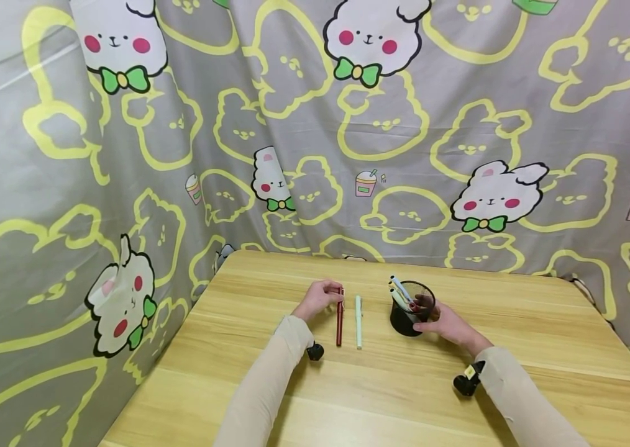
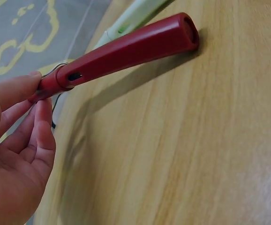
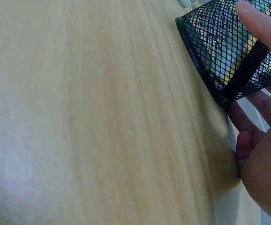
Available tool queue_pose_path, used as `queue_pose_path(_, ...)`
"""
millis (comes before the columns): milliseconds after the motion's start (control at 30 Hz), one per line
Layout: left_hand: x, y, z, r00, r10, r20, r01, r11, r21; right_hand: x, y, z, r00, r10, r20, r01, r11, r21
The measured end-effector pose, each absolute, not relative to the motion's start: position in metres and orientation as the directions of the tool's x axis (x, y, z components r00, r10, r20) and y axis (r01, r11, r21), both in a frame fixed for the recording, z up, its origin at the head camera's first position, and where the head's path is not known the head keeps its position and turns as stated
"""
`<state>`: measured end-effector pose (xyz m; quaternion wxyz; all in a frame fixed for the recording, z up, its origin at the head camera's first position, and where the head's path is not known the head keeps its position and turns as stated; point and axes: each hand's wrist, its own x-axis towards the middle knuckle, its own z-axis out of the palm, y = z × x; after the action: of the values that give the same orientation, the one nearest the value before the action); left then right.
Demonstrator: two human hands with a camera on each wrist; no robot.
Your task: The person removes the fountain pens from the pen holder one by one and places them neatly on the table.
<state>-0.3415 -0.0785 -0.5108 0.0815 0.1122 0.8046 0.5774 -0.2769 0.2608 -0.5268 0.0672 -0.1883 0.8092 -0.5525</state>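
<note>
My left hand [image 1: 315,300] pinches a dark red pen [image 1: 340,324] near its far end, between thumb and fingers. In the left wrist view, the red pen [image 2: 131,50] slants over the wood, its blunt end casting a shadow. Just right of it, a mint green pen [image 1: 358,326] lies on the table. Farther right stands a black mesh pen holder [image 1: 404,323] containing several pens [image 1: 401,287]. My right hand [image 1: 449,326] grips the holder from its right side. The right wrist view shows the thumb against the mesh holder [image 3: 220,47], with some fingers partly hidden behind it.
Everything is on a light wooden table [image 1: 382,397]. A grey patterned curtain [image 1: 304,143] hangs behind it and along the left side. Small black devices [image 1: 466,383] are worn at both wrists.
</note>
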Motion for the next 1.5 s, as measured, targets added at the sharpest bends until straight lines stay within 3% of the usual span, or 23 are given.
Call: queue_pose_path(1500,-0.3392,-0.0706,-0.5122,-0.948,0.314,-0.047,0.119,0.488,0.865,-0.2801,0.2604,-0.5306,-0.916,-0.387,0.104,-0.217,0.263,-0.940)
